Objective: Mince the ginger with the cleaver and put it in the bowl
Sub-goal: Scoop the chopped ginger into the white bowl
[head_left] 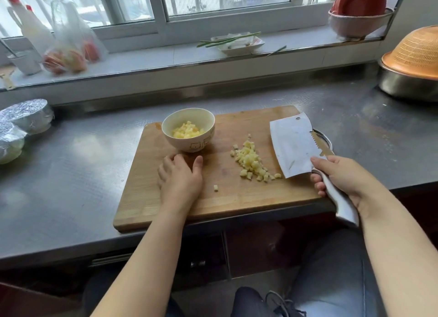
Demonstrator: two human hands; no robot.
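The right hand wrapped its grip round the cleaver handle, blade tilted at 3 o'clock of the loose ginger pile, probably ready to scoop it. Some ginger already lay in the bowl, which stood at 11 o'clock on the cutting board. The left hand, fingers relaxed and holding nothing, rested flat on the board just below the bowl, likely steadying it on the desk.
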